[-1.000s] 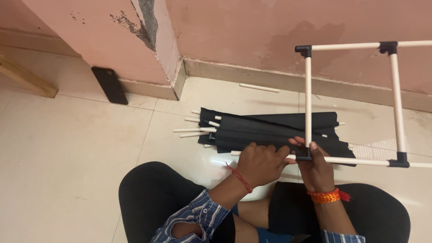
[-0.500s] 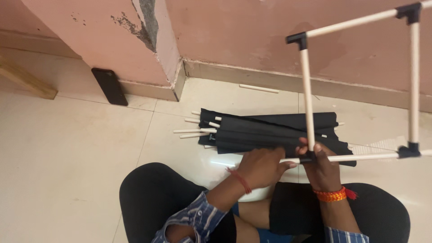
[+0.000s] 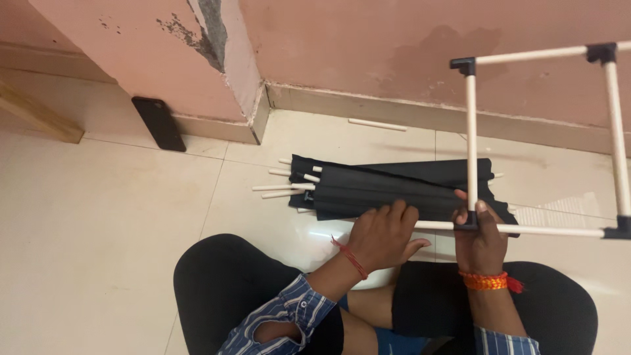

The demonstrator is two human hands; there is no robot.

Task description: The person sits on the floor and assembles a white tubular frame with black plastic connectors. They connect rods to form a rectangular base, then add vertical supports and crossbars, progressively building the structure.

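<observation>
Seated on tile, a person grips a white rod frame (image 3: 539,141).
Right hand (image 3: 482,233) clenches its black corner joint (image 3: 468,222) (left hand (image 3: 384,235) curled around the rod).

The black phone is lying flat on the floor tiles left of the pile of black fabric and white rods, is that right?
Not quite. In the head view the black phone is not lying flat: it stands tilted, leaning against the pink wall. The rest holds: it is left of the pile of black fabric and white rods.
</observation>
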